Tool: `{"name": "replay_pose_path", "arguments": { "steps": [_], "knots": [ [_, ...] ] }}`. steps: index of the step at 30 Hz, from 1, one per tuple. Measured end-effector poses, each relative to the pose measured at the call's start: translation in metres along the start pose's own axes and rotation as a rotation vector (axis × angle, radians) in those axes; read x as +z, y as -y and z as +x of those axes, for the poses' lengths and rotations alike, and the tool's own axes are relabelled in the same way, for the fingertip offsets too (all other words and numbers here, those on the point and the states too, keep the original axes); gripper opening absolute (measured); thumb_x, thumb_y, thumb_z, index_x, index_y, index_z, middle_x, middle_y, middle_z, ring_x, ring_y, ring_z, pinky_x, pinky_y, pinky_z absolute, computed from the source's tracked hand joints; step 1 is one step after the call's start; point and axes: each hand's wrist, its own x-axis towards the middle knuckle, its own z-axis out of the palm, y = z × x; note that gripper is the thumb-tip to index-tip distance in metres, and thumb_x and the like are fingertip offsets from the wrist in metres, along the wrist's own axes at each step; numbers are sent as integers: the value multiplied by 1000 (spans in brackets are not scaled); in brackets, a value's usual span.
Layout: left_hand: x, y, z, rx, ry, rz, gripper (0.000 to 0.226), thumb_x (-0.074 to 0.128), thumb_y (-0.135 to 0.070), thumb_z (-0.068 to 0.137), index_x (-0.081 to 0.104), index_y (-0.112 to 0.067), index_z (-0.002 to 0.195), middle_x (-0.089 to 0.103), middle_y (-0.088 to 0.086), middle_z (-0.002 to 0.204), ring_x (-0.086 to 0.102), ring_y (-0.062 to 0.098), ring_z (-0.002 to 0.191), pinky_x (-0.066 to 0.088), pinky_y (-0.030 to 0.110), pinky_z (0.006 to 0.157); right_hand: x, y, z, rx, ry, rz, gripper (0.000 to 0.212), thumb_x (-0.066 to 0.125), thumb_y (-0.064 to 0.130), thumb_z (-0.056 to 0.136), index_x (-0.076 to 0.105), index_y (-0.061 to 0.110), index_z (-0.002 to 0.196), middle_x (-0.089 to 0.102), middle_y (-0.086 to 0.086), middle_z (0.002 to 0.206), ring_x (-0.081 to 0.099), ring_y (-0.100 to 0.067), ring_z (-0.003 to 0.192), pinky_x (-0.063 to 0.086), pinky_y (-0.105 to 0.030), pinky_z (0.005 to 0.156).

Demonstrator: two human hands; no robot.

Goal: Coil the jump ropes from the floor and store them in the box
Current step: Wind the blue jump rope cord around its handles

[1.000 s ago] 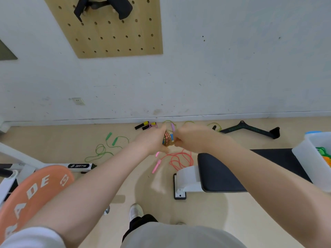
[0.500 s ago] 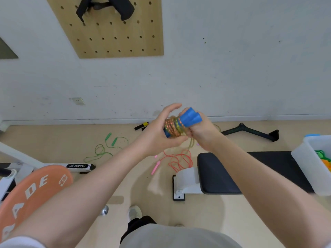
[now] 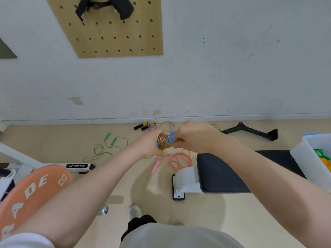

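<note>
The room was evenly and brightly lit, without glare. A soft shadow lay on the floor (image 3: 206,208) below the arms. Wide-angle distortion bent the wall (image 3: 232,68) and edges; fine detail looked slightly soft.

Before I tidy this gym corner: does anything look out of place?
Yes. Jump ropes lie loose and tangled on the floor: a green rope, a pink rope against the bench and a black-and-yellow-handled rope by the wall. Nothing looks damaged.

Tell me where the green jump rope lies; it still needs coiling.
Head view, left side: the green jump rope lies loose on the floor, near the wall.
</note>
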Motion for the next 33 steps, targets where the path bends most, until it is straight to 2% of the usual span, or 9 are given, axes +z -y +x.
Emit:
{"name": "replay_pose_path", "arguments": {
  "steps": [3,6,9,12,18,20,22,25,33],
  "knots": [
    [6,-15,-6,93,50,186,38,75,-33,70,50,-18,95,54,-5,79,51,19,79,36,27,58,-16,-2,2,-45,50,57,23,58,34,87,65,12,84,52,-2,66,48,-9,62,30,-25,50],
    [7,-28,-17,294,80,325,41,67,-50,72,51,-24,99,53,-8,70,48,15,68,30,18,51,-25,-15,5,13,45,303,27,74,36,74,62,13,70,49,5,54,42,-7,50,30,-25,51],
    [4,-33,-24,435,-16,108,50,61,-59,69,52,-30,109,64,-7,81,57,11,74,42,17,65,-25,-29,-1,-32,37,933,25,74,8,75,50,14,69,54,10,47,47,-9,47,39,-19,54],
    [2,-46,-27,375,-152,-217,42,78,-36,71,52,-30,103,62,-7,86,57,5,74,42,18,71,-14,-38,3,11,-83,1249,26,68,5,76,45,14,72,48,11,45,44,-5,43,38,-15,47],
    [4,-46,-15,147,-289,-671,70,75,-39,60,36,-40,118,61,-7,75,55,14,62,45,31,66,14,-29,6,179,-264,1244,15,48,-1,85,46,9,75,43,4,56,37,2,41,31,-14,43],
    [7,-47,-13,134,-307,-870,54,73,-28,73,43,-43,115,55,-6,69,47,11,55,37,25,52,22,-17,13,312,-324,1267,22,37,3,94,48,12,78,43,8,50,36,2,38,30,-14,42],
    [7,-49,-10,81,-322,-1173,28,62,-19,88,50,-28,111,46,0,63,38,9,44,24,21,42,32,-6,23,362,-385,1234,20,32,10,98,52,11,93,49,5,61,45,-4,52,36,-20,52],
    [4,-49,-8,-56,-265,-1416,17,54,-33,93,53,-19,101,41,0,56,31,5,36,20,17,39,31,7,21,387,-401,1070,26,34,6,93,55,6,108,56,0,76,51,-16,75,39,-28,65],
    [4,-44,-5,-265,-88,-1193,44,45,-60,88,54,-18,83,43,0,54,31,10,38,25,18,40,36,-1,16,336,-222,872,45,40,47,94,49,10,71,52,-5,69,46,-16,63,38,-31,64]
  ]
}}
